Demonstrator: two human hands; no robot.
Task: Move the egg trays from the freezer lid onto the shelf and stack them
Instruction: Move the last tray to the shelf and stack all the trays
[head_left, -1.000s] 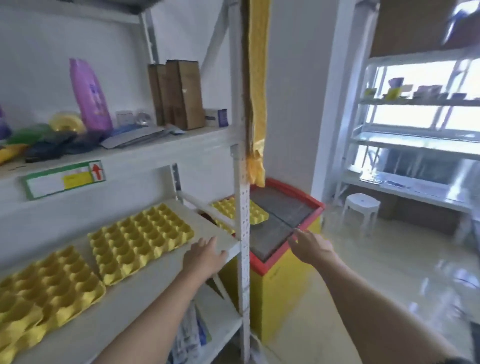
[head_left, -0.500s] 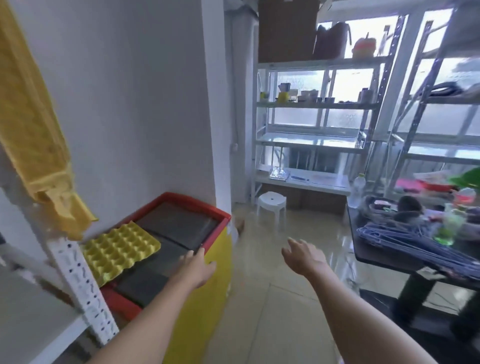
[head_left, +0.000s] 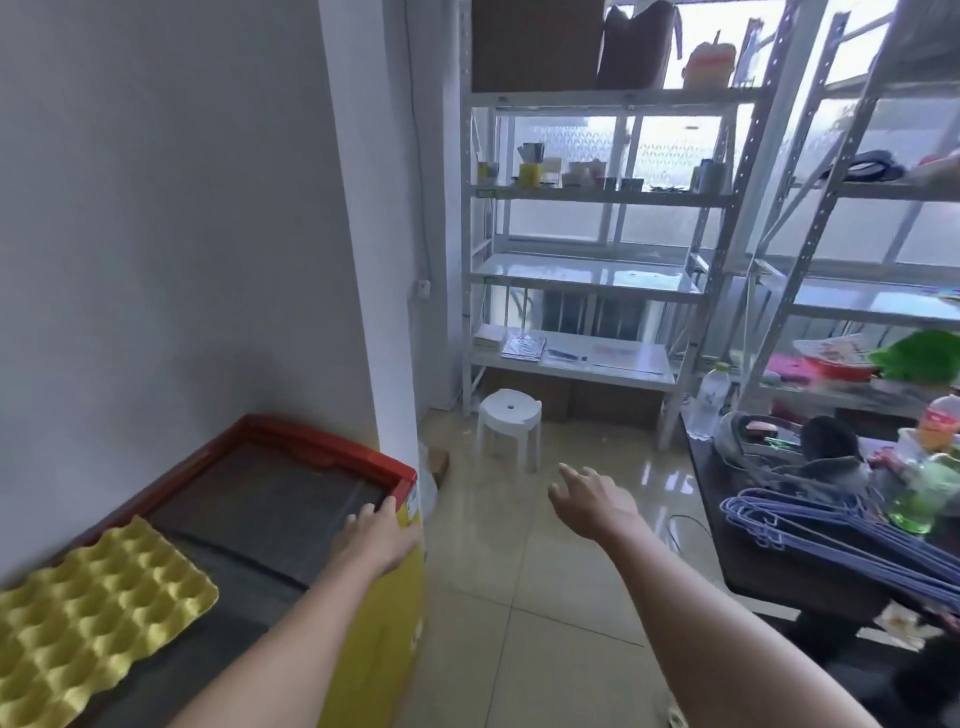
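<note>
A yellow egg tray (head_left: 88, 618) lies on the dark glass freezer lid (head_left: 270, 499) at the lower left, its left part cut off by the frame edge. The freezer has a red rim and a yellow body. My left hand (head_left: 376, 538) hovers over the lid's right front edge, fingers apart, holding nothing, well to the right of the tray. My right hand (head_left: 592, 501) is stretched out over the floor, open and empty. The shelf with the other trays is out of view.
A white stool (head_left: 509, 415) stands on the tiled floor ahead. White metal racks (head_left: 587, 275) line the window wall. A dark table (head_left: 810, 566) at right carries purple hangers (head_left: 841, 540), bottles and clutter. A grey wall stands behind the freezer.
The view has swung right, away from the shelf with its two trays, to the freezer and room. My left hand moved from the shelf edge to the freezer lid's edge.
</note>
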